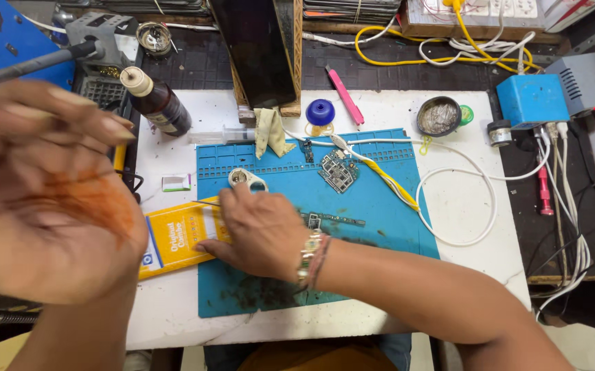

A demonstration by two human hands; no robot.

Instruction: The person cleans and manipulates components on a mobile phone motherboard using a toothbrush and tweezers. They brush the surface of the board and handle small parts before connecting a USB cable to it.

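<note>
**Right hand on the yellow packet, left hand raised and spread**

Your desk (462,227) is white and carries a blue work mat (393,237) across its middle. Your left hand (50,199) is lifted close to the camera, blurred, palm up with fingers spread and nothing in it; an orange stain marks the palm. Your right hand (263,230) reaches across the mat, palm down, its fingertips resting on the yellow packet (174,237), which lies flat over the mat's left edge, partly on the mat and partly on the desk. Whether the fingers grip a thin tool there, you cannot tell.

A dark upright board (256,48) stands at the back of the desk. A brown bottle (160,103) lies tilted at the back left. A white cable (462,178) loops over the mat's right side. A circuit board (339,172) sits on the mat's upper half, with a narrow board strip (332,220) just beside your right wrist. A round tape roll (240,178) lies just above your right hand, and a blue cap (320,111) stands behind the mat.
</note>
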